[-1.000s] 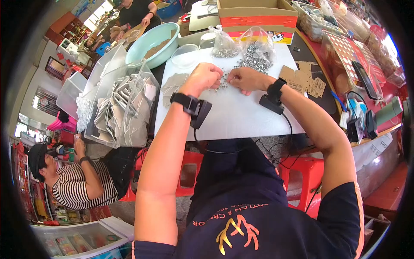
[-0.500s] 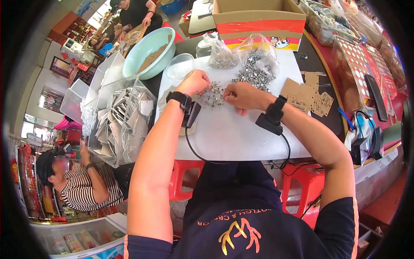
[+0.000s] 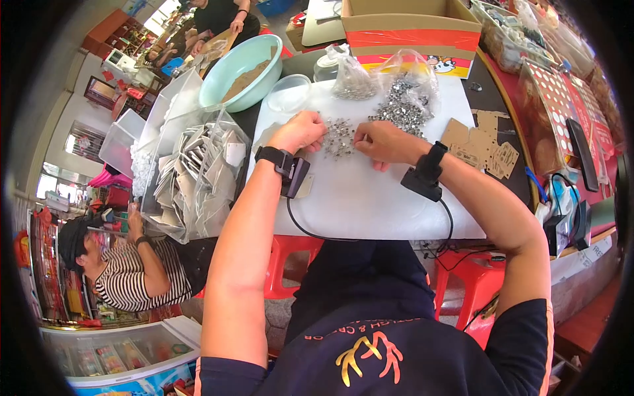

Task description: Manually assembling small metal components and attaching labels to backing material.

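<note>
A loose scatter of small shiny metal pieces (image 3: 339, 138) lies on the white sheet (image 3: 376, 204) covering the table. At its left edge is my left hand (image 3: 301, 134), fingers curled together in a pinch; whatever they hold is too small to make out. My right hand (image 3: 385, 142) reaches the right edge of the scatter, thumb and forefinger pressed together, their contents likewise unclear. Beyond it, a clear plastic bag (image 3: 422, 82) spills a larger heap of dark and silver metal pieces (image 3: 401, 105). Under my left wrist, a greyish card (image 3: 305, 186) is partly hidden.
Left of the sheet stand a clear bin (image 3: 228, 181) of grey cards and a pale green basin (image 3: 272, 74). A round clear lid (image 3: 288, 94), a second bag (image 3: 353, 79) and a cardboard box (image 3: 413, 33) sit farther back. Brown cardboard pieces (image 3: 485, 142) lie right. Two people are at left.
The whole view has shifted slightly, so the table sits a little farther right. Both hands stay at the scatter's edges, with only small finger movement.
</note>
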A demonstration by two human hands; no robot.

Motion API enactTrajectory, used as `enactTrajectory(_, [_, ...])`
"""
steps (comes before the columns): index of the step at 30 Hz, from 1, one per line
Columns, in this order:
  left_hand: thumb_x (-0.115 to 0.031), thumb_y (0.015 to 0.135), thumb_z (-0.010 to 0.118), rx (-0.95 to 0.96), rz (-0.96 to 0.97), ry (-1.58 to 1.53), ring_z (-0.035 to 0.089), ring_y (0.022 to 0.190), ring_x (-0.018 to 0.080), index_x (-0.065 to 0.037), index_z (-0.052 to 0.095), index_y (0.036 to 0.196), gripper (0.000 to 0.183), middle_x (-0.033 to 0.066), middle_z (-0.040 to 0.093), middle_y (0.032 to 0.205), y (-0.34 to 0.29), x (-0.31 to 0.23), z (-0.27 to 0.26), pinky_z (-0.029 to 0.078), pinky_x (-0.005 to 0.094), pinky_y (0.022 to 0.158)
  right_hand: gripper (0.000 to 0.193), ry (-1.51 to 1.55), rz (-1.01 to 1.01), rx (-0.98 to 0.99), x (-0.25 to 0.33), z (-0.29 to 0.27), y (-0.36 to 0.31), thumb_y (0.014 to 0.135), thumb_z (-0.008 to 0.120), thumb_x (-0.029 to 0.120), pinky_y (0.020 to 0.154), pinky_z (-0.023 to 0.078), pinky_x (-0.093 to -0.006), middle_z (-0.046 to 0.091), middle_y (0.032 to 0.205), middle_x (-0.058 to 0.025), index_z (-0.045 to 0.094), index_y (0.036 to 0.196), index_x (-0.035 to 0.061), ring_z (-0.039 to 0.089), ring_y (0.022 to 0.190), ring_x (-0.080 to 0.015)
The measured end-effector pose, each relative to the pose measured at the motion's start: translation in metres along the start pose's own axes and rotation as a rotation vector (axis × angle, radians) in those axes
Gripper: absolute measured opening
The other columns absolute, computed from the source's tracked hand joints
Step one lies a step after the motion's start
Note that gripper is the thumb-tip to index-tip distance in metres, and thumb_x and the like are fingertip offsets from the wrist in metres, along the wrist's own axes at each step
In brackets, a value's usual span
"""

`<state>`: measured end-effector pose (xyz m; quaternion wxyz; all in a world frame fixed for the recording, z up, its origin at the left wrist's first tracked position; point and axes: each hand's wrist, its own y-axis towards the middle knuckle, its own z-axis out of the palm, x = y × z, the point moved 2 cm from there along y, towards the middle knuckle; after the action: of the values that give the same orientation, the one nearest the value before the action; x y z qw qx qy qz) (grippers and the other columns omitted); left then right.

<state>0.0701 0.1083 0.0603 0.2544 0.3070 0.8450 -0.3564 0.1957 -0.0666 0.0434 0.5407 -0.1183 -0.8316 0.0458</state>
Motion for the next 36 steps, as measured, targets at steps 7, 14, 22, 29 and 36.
enactTrajectory(7, [-0.009, 0.085, 0.063, -0.254, 0.360, -0.216, 0.051, 0.065, 0.0073, -0.005, 0.066, 0.102, 0.018, -0.0035, 0.054, 0.077, -0.031, 0.005, -0.003, 0.042, 0.0224, 0.057, 0.020, -0.087, 0.035, -0.018, -0.003, 0.003, 0.008, 0.093, 0.052, 0.013, 0.053, 0.059, -0.0336, 0.065, 0.078, -0.0125, 0.060, 0.100, -0.0039, 0.070, 0.060, -0.0222])
enactTrajectory(14, [0.010, 0.073, 0.055, -0.274, 0.536, -0.441, 0.047, 0.075, 0.0058, -0.006, 0.067, 0.107, 0.039, -0.0041, 0.050, 0.084, -0.067, 0.022, 0.058, 0.040, 0.0207, 0.064, 0.020, -0.108, 0.025, -0.028, 0.006, 0.007, -0.003, 0.093, 0.055, 0.014, 0.053, 0.059, -0.0337, 0.066, 0.078, -0.0121, 0.060, 0.101, -0.0039, 0.069, 0.060, -0.0212])
enactTrajectory(22, [0.010, 0.080, 0.054, -0.467, 0.712, -0.534, 0.053, 0.083, 0.0097, -0.002, 0.065, 0.104, 0.029, 0.0046, 0.056, 0.110, -0.075, 0.042, 0.089, 0.046, 0.0227, 0.069, 0.022, -0.258, 0.009, 0.005, 0.048, -0.003, 0.007, 0.090, 0.055, 0.014, 0.051, 0.056, -0.0315, 0.066, 0.070, -0.0113, 0.067, 0.100, -0.0028, 0.067, 0.059, -0.0178])
enactTrajectory(29, [0.000, 0.091, 0.061, -0.253, 0.672, -0.803, 0.051, 0.070, 0.0042, -0.003, 0.064, 0.099, 0.010, 0.0003, 0.058, 0.092, -0.081, 0.045, 0.091, 0.042, 0.0199, 0.059, 0.024, -0.389, 0.001, -0.075, 0.069, -0.024, 0.089, 0.091, 0.056, 0.015, 0.052, 0.056, -0.0286, 0.067, 0.077, -0.0070, 0.068, 0.104, -0.0019, 0.065, 0.059, -0.0152])
enactTrajectory(36, [-0.005, 0.095, 0.060, -0.261, 0.686, -0.760, 0.050, 0.072, 0.0024, -0.003, 0.064, 0.103, 0.009, -0.0024, 0.061, 0.083, -0.083, 0.050, 0.092, 0.039, 0.0191, 0.064, 0.016, -0.626, -0.260, -0.177, 0.036, -0.006, 0.143, 0.082, 0.058, 0.013, 0.064, 0.054, -0.0418, 0.069, 0.075, -0.0182, 0.067, 0.084, 0.0001, 0.069, 0.067, -0.0321])
